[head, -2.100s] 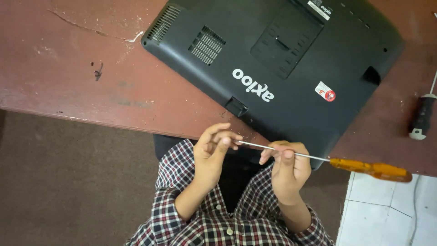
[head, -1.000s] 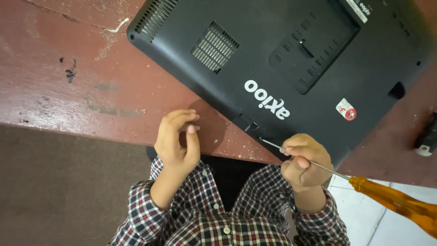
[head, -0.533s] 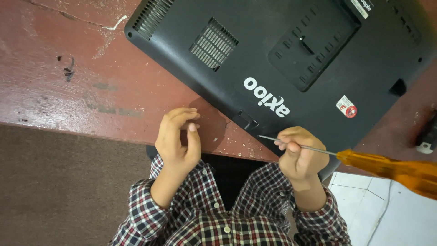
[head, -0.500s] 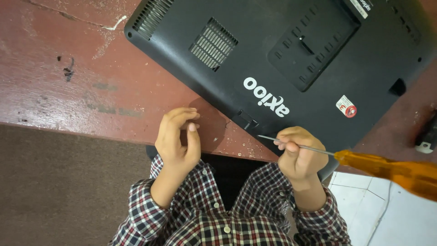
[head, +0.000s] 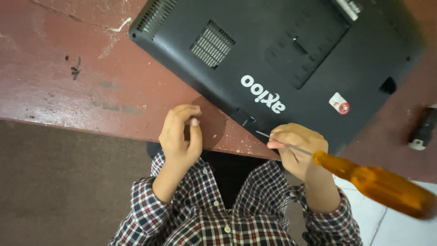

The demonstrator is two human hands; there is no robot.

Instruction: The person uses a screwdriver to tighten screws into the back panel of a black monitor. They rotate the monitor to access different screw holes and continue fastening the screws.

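Note:
A black laptop (head: 282, 54) lies bottom side up on a worn red table (head: 68, 82). My right hand (head: 298, 148) pinches the thin metal shaft of a screwdriver with an orange handle (head: 378, 184). Its tip points at the laptop's near edge by a small notch. My left hand (head: 180, 136) hovers over the table's front edge to the left, with its fingers curled against the thumb. Nothing shows between its fingers. My checked shirt sleeves fill the bottom of the view.
A dark tool handle with a white end (head: 423, 130) lies on the table at the far right. Brown floor (head: 59, 191) shows below the table edge, and a white tile (head: 400, 230) at the bottom right.
My left hand has let go of the screwdriver tip and drawn back to the left. My right hand has brought the tip closer to the laptop's edge, with the handle swung lower right.

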